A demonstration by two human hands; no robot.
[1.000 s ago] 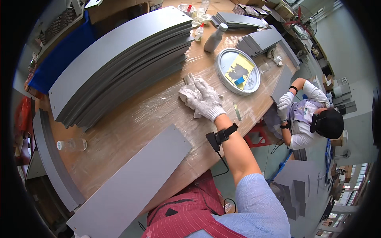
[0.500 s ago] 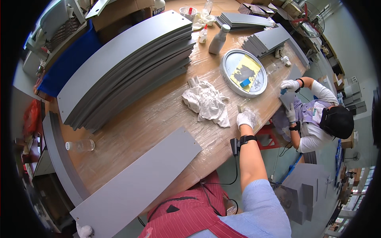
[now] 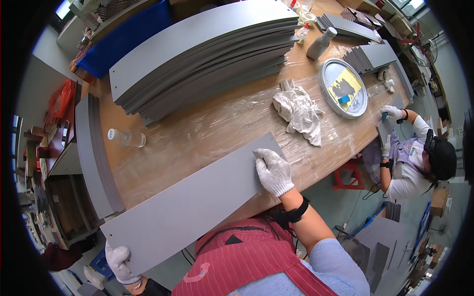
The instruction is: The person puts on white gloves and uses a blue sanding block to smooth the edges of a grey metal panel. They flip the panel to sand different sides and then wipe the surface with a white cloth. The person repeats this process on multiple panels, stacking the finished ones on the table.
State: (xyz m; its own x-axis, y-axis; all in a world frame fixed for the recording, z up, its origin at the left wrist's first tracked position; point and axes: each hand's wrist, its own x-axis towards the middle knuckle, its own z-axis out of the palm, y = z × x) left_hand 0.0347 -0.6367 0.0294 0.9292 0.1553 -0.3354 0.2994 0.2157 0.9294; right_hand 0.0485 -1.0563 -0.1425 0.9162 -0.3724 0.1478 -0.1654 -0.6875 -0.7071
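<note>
A long flat grey panel (image 3: 190, 204) with small holes at its ends lies slantwise before me, its lower left end past the table edge. My left hand (image 3: 120, 262), in a white knit glove, grips that end. My right hand (image 3: 274, 172), gloved alike, rests on the panel's far right end. Between its fingertips is a small thin grey-brown piece (image 3: 257, 154), mostly hidden, its kind unclear. Beyond that hand lies a crumpled white cloth (image 3: 298, 111). A round pail lid (image 3: 326, 91) farther right carries a stained yellow sheet (image 3: 353, 81) and a small blue block (image 3: 343, 99).
A tall stack of grey panels (image 3: 197, 44) fills the far left of the film-covered table (image 3: 212, 133). More panels (image 3: 94, 153) stand at the left edge, near a clear bottle (image 3: 127, 138). A grey bottle (image 3: 322, 44) stands behind. At right, a co-worker (image 3: 410, 153) handles a grey piece.
My right hand has come back from near the cloth and lid onto the panel's right end, bringing the small piece. My left hand shows more at the left end. The view has shifted left.
</note>
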